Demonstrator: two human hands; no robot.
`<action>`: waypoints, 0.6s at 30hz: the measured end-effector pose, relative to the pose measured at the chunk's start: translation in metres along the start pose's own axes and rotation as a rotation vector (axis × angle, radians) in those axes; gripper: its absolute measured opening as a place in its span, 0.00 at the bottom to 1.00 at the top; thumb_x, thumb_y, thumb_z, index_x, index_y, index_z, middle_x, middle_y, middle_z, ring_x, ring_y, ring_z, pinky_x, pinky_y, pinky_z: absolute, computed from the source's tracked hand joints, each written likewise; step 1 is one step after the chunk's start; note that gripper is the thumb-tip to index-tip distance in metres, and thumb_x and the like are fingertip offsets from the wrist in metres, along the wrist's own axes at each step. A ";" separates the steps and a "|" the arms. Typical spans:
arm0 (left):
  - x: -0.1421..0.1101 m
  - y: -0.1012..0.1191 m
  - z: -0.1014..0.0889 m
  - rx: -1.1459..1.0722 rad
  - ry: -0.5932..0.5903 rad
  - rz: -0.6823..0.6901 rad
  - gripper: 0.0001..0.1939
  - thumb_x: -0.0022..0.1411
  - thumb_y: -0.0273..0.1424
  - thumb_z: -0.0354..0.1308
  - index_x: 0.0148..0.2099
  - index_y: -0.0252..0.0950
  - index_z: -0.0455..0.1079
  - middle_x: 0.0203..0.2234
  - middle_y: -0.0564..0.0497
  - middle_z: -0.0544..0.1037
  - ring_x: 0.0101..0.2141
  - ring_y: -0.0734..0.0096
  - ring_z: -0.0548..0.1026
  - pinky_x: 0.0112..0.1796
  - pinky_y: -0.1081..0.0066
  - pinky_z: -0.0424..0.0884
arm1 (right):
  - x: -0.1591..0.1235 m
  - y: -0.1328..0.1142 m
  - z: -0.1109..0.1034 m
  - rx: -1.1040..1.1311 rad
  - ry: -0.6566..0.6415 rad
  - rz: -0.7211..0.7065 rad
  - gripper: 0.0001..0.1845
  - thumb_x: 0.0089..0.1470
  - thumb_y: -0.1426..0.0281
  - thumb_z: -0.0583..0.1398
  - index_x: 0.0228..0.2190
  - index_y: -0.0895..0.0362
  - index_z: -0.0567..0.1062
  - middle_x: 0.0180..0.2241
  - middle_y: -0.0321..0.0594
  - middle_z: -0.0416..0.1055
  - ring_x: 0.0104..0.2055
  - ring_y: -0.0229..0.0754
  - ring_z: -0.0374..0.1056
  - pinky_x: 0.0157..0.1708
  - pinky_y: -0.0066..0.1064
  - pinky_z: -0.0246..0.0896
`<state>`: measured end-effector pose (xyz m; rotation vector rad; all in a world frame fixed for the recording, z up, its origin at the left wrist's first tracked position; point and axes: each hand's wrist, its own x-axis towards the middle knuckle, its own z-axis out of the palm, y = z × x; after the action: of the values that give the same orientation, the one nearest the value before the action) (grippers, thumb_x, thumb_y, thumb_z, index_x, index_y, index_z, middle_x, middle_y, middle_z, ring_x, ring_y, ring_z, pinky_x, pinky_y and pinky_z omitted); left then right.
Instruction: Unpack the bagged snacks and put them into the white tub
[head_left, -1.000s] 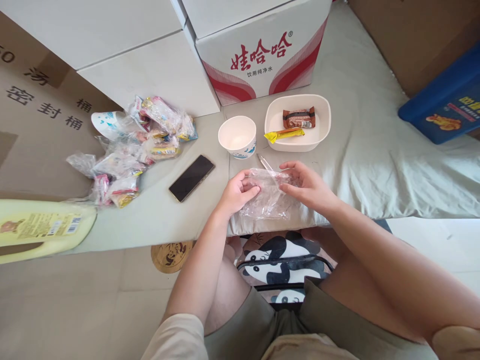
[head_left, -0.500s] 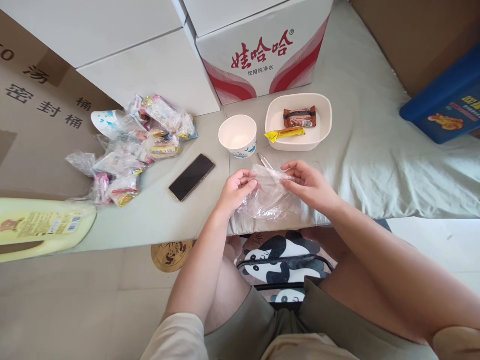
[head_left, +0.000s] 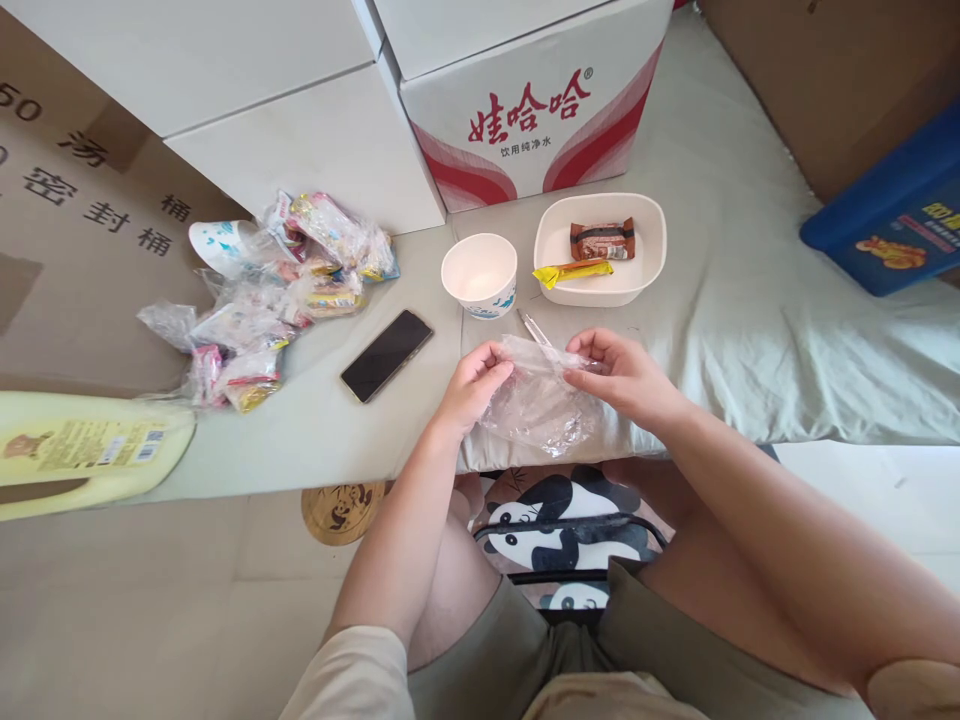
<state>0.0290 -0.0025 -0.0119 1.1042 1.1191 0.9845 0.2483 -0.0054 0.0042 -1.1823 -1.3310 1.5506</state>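
A clear, crumpled plastic bag (head_left: 538, 405) hangs between my hands just above the front edge of a low surface covered in grey-green cloth (head_left: 750, 300). My left hand (head_left: 472, 385) pinches the bag's left top edge. My right hand (head_left: 619, 378) pinches its right top edge. Just behind the bag stand a white paper cup (head_left: 480, 275) and a white rectangular bowl (head_left: 645, 225); in the bowl lie a brown wrapped snack (head_left: 602, 241) and a yellow wrapped bar (head_left: 574, 271). A thin clear pen-like thing (head_left: 531, 326) lies between cup and bag.
A black phone (head_left: 387, 355) lies left of my hands. Further left is a heap of wrapped snacks (head_left: 274, 295) in clear bags. A white carton with red lettering (head_left: 536, 100) stands behind, a yellow bottle (head_left: 90, 450) at far left, a blue box (head_left: 892, 215) at right.
Both hands have lifted the bag's top edge slightly and drawn it taut; the bag now hangs lower over the front edge. Nothing else has moved.
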 end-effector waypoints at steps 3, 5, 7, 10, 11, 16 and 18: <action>-0.001 0.000 0.000 -0.068 -0.053 -0.012 0.22 0.49 0.41 0.71 0.42 0.37 0.70 0.34 0.51 0.81 0.34 0.71 0.78 0.37 0.72 0.72 | 0.000 0.002 0.001 -0.074 -0.055 0.010 0.13 0.45 0.63 0.67 0.28 0.55 0.69 0.26 0.32 0.64 0.26 0.34 0.59 0.28 0.29 0.54; -0.001 0.001 0.001 -0.032 -0.146 -0.065 0.22 0.48 0.41 0.72 0.41 0.36 0.71 0.31 0.50 0.81 0.31 0.70 0.78 0.35 0.71 0.72 | 0.000 0.002 0.003 -0.055 -0.064 -0.015 0.13 0.45 0.63 0.67 0.28 0.55 0.69 0.27 0.32 0.64 0.27 0.34 0.60 0.29 0.29 0.55; -0.002 0.001 0.002 0.037 -0.208 -0.110 0.20 0.51 0.44 0.70 0.36 0.34 0.71 0.24 0.51 0.79 0.25 0.71 0.76 0.30 0.71 0.71 | 0.000 0.002 0.004 0.007 -0.024 -0.048 0.16 0.45 0.62 0.68 0.32 0.54 0.69 0.30 0.34 0.68 0.31 0.36 0.64 0.32 0.30 0.60; -0.002 0.000 0.004 0.049 -0.139 -0.107 0.21 0.52 0.47 0.68 0.35 0.34 0.70 0.21 0.52 0.77 0.23 0.71 0.76 0.28 0.71 0.70 | 0.000 0.003 0.005 0.112 -0.007 -0.052 0.24 0.45 0.59 0.69 0.41 0.52 0.69 0.36 0.38 0.73 0.37 0.41 0.69 0.38 0.33 0.65; -0.002 -0.001 0.004 0.038 -0.090 -0.097 0.21 0.52 0.47 0.67 0.36 0.35 0.70 0.21 0.52 0.77 0.23 0.70 0.76 0.28 0.72 0.71 | 0.000 0.004 0.006 0.119 -0.044 -0.039 0.24 0.45 0.58 0.69 0.41 0.53 0.70 0.37 0.39 0.74 0.38 0.42 0.70 0.38 0.35 0.66; -0.004 0.000 0.002 0.033 -0.056 -0.096 0.25 0.52 0.48 0.66 0.45 0.36 0.68 0.20 0.56 0.77 0.20 0.73 0.75 0.24 0.74 0.69 | -0.001 0.004 0.006 -0.058 -0.160 0.070 0.15 0.49 0.58 0.66 0.29 0.57 0.72 0.27 0.38 0.74 0.29 0.40 0.68 0.30 0.32 0.64; -0.005 0.002 0.001 0.050 -0.128 -0.120 0.26 0.52 0.46 0.67 0.47 0.37 0.67 0.18 0.56 0.76 0.18 0.73 0.74 0.22 0.75 0.67 | -0.002 0.003 0.007 -0.056 -0.115 0.098 0.15 0.50 0.58 0.65 0.29 0.56 0.71 0.24 0.37 0.73 0.25 0.38 0.66 0.26 0.31 0.61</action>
<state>0.0285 -0.0073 -0.0089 1.1116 1.0976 0.7848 0.2419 -0.0099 0.0016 -1.2246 -1.4181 1.6832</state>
